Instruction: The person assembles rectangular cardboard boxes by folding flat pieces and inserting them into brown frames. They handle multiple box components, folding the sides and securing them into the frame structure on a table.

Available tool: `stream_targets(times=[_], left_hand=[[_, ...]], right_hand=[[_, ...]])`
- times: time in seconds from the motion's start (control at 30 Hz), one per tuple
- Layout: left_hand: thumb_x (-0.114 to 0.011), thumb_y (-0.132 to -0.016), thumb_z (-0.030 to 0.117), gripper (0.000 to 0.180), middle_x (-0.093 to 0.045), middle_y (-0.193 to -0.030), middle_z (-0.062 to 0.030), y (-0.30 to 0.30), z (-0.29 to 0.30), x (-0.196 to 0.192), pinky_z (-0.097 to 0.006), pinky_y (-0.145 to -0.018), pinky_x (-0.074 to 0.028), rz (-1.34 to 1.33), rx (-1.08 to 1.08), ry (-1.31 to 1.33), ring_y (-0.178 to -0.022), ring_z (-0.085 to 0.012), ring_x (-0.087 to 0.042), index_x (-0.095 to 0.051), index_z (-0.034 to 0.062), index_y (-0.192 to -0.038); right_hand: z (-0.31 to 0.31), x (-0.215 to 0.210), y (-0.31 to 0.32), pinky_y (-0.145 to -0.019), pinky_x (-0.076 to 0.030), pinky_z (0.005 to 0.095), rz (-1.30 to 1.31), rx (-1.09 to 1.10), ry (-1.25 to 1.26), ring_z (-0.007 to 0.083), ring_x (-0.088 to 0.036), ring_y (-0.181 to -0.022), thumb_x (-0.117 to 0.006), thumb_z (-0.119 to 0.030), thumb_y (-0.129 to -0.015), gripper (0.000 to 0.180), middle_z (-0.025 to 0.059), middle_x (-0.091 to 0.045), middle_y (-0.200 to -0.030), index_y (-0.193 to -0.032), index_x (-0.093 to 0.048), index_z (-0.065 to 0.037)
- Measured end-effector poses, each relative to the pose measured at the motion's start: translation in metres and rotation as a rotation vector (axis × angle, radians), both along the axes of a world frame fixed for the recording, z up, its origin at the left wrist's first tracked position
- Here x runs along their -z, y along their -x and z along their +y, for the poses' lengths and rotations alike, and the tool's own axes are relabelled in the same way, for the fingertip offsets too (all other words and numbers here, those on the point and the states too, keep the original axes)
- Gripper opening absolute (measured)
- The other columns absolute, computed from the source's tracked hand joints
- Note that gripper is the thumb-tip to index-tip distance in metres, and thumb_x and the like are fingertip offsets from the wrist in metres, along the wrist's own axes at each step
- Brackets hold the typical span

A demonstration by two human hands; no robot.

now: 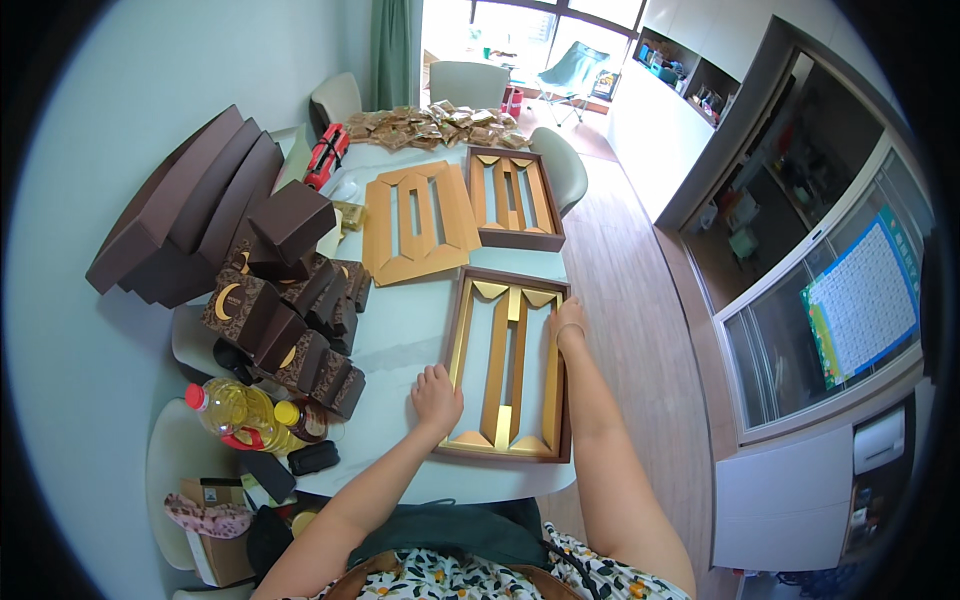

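A shallow brown box (567,420) lies lengthwise in front of me at the table's right edge. A folded gold cardboard insert (492,380) with long slots and angled corner flaps sits inside it. My right hand (569,318) holds the box's right wall, with thumb and fingers on either side of the rim. Just outside the left wall, my left hand (437,400) rests with its fingers loosely apart and nothing in them; whether it touches the wall is hard to tell. Beyond lies a flat gold insert (425,268), beside a second brown box (525,240) with an insert fitted.
Small brown patterned boxes (275,325) are piled at the left, near large dark box covers (175,215). An oil bottle (235,410) stands nearer me. Several small packets (430,128) cover the table's far end. A red tool (326,157) lies by the wall; a chair (560,165) stands right.
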State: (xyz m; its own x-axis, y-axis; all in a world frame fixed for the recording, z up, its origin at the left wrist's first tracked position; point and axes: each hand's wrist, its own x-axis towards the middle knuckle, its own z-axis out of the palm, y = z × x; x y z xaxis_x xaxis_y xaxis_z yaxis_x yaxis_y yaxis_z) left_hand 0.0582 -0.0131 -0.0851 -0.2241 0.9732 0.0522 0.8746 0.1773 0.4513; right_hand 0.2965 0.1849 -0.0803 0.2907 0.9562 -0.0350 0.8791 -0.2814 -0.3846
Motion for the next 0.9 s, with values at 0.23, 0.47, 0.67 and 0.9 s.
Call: stream_targets(times=[0.23, 0.47, 0.67, 0.9], left_hand=[[-0.069, -0.077, 0.02, 0.038, -0.053, -0.107, -0.0126, 0.0, 0.002, 0.0, -0.046, -0.084, -0.042, -0.004, 0.012, -0.004, -0.105, -0.0303, -0.051, -0.047, 0.0046, -0.104], [-0.069, -0.077, 0.02, 0.038, -0.053, -0.107, -0.0127, -0.002, 0.002, 0.001, -0.045, -0.085, -0.042, 0.004, 0.009, 0.003, -0.105, -0.0304, -0.051, -0.048, 0.0045, -0.104], [-0.069, -0.078, 0.021, 0.038, -0.053, -0.107, -0.0125, 0.0, 0.003, 0.003, -0.045, -0.085, -0.042, -0.006, 0.012, 0.005, -0.106, -0.03, -0.051, -0.048, 0.0045, -0.104], [-0.069, -0.078, 0.021, 0.037, -0.053, -0.108, -0.0121, -0.003, 0.004, 0.001, -0.045, -0.085, -0.041, 0.001, 0.021, 0.016, -0.106, -0.0298, -0.051, -0.048, 0.005, -0.104]], right_hand=[[0.0, 0.009, -0.007, -0.091, -0.047, 0.0455, 0.018, -0.036, -0.049, 0.0414, -0.057, -0.107, -0.068, -0.027, -0.084, 0.053, 0.028, -0.058, -0.114, -0.118, -0.042, 0.004], [-0.043, 0.007, -0.008, -0.092, -0.047, 0.0443, -0.05, -0.029, 0.055, 0.0405, -0.057, -0.109, -0.067, -0.037, -0.084, 0.065, 0.0294, -0.057, -0.119, -0.126, -0.039, 0.005], [-0.074, -0.008, 0.0, -0.086, -0.05, 0.0457, -0.081, 0.01, 0.145, 0.0403, -0.062, -0.1, -0.061, -0.031, -0.087, 0.052, 0.0262, -0.062, -0.108, -0.119, -0.042, 0.006], [-0.067, 0.002, -0.006, -0.085, -0.05, 0.0458, -0.049, 0.043, 0.093, 0.04, -0.062, -0.1, -0.06, -0.028, -0.088, 0.044, 0.0255, -0.063, -0.106, -0.112, -0.046, 0.005]])
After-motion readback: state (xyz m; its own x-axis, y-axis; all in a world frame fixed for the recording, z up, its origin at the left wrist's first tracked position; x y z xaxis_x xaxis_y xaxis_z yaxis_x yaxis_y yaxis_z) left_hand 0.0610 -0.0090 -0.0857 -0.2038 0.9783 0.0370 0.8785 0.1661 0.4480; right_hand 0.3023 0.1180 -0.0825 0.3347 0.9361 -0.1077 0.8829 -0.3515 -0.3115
